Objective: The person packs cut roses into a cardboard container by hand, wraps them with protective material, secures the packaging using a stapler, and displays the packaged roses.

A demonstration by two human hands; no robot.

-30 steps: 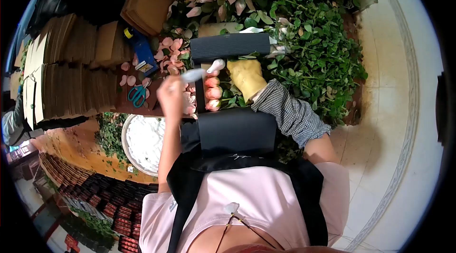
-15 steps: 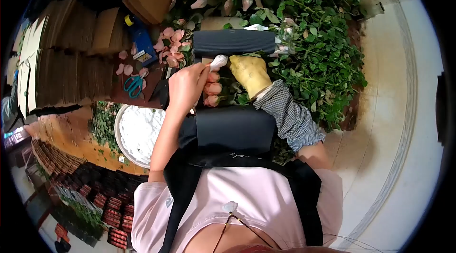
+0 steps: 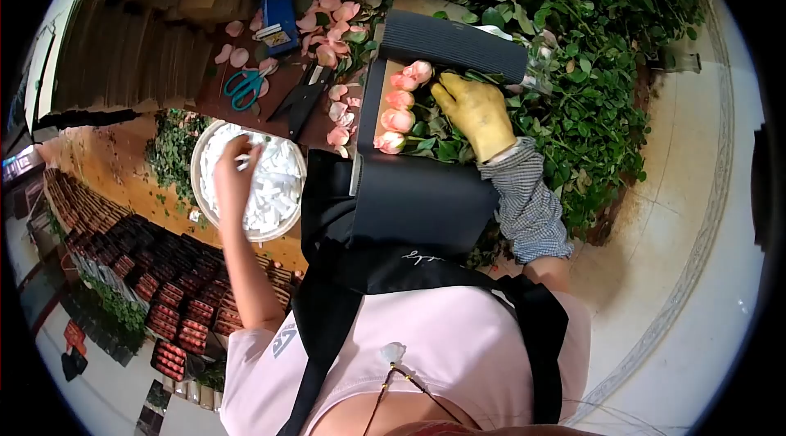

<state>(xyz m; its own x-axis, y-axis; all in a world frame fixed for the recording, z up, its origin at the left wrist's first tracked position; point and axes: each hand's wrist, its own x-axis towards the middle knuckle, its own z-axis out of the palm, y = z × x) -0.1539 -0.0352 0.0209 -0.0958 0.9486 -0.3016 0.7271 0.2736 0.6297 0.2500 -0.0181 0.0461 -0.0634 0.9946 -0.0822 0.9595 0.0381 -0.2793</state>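
Note:
My left hand (image 3: 235, 171) is over a round tub (image 3: 196, 184) full of small white sleeves (image 3: 274, 194). Its fingers are curved and apart, with white showing between them. Pink roses (image 3: 397, 120) lie in a row on a brown cardboard strip (image 3: 385, 96) in front of me, their heads to the left. My right hand (image 3: 479, 112), in a yellow glove, is closed over their green stems, close to the topmost rose. A dark ribbed roll (image 3: 454, 45) lies just beyond, and a smooth black panel (image 3: 417, 203) is nearer my body.
Blue-handled scissors (image 3: 243, 89), a blue tape dispenser (image 3: 278, 22) and loose pink petals (image 3: 332, 27) lie at the back left. Brown cardboard (image 3: 123, 51) is stacked farther left. Leafy stems (image 3: 581, 100) are heaped at the right. Black trays of roses (image 3: 172, 305) cover the floor at lower left.
My left hand has moved from the roses left to the tub. The white sleeve it held at the top rose is off, and that rose shows pink. My gloved hand stays by the stems.

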